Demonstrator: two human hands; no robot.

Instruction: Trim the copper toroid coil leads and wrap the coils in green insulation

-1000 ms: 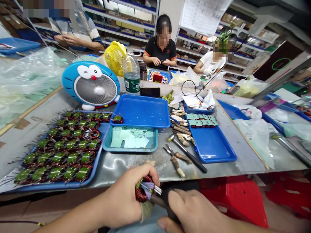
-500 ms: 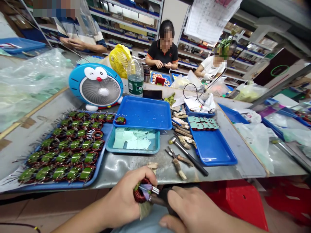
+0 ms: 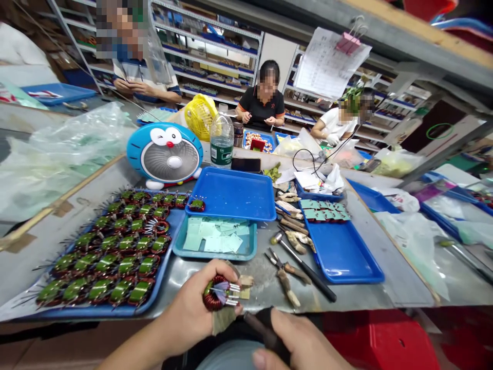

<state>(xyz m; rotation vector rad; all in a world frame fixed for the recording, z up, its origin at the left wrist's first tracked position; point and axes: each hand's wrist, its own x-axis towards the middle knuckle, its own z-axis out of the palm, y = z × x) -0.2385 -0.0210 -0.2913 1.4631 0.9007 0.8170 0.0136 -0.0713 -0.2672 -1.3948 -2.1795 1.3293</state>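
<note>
Copper wire coil (image 3: pixel 212 294): gripped in the left hand (image 3: pixel 188 303), its wire ends pointing right toward the nearby right hand (image 3: pixel 300 341), which was clenched on a dark-handled tool (image 3: pixel 264 333).

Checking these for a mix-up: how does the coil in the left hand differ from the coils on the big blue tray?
The coil in the left hand shows bare reddish windings, while the tray coils show green bands. Its leads are short and bunched; theirs are long and splayed. Both are ring-shaped wound coils.
</note>
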